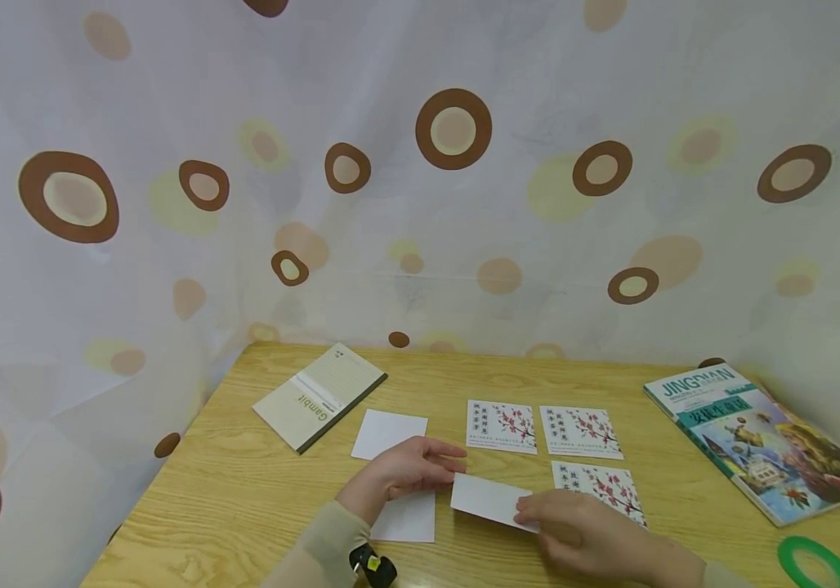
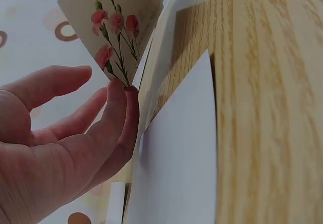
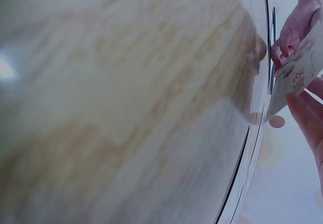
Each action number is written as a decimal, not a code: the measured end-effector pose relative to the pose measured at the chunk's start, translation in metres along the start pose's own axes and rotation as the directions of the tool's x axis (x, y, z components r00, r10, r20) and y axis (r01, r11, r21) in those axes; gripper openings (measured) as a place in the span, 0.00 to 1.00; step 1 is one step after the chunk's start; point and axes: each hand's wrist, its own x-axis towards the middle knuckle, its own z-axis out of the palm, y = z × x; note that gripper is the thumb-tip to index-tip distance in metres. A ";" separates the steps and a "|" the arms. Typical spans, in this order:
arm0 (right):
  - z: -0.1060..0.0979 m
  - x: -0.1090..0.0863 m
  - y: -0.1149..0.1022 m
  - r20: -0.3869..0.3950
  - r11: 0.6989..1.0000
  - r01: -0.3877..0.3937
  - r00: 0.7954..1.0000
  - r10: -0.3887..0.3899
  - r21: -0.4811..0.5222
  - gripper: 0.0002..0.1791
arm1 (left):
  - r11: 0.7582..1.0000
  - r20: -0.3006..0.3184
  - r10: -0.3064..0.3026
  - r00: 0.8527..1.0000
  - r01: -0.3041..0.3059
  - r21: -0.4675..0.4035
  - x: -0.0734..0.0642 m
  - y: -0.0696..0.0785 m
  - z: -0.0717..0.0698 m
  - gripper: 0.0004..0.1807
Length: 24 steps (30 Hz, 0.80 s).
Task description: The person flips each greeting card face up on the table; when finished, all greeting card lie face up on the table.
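My right hand [image 1: 589,531] pinches one end of a small card [image 1: 489,500] and holds it tilted above the table. Its upper face is plain white; pink carnations and red writing show on its other face in the left wrist view [image 2: 121,17]. At the card's opposite corner, the fingertips of my left hand [image 1: 416,467] touch it, with the fingers loosely bent and not closed round it. Beneath and beside the left hand lie two white cards, the rear card [image 1: 390,431] and the front card [image 1: 408,521], the latter partly hidden.
Three cards with plum blossoms lie to the right: left [image 1: 501,426], right [image 1: 582,433] and front [image 1: 604,492], partly covered by the right hand. A notebook [image 1: 320,396] lies back left. A magazine [image 1: 766,449] and a green ring [image 1: 795,551] are on the right.
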 end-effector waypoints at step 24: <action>0.003 0.003 0.011 -0.242 1.000 0.021 0.970 -0.015 0.021 0.30 | 0.999 0.024 0.003 1.000 -0.002 -0.035 -0.002 0.002 -0.001 0.28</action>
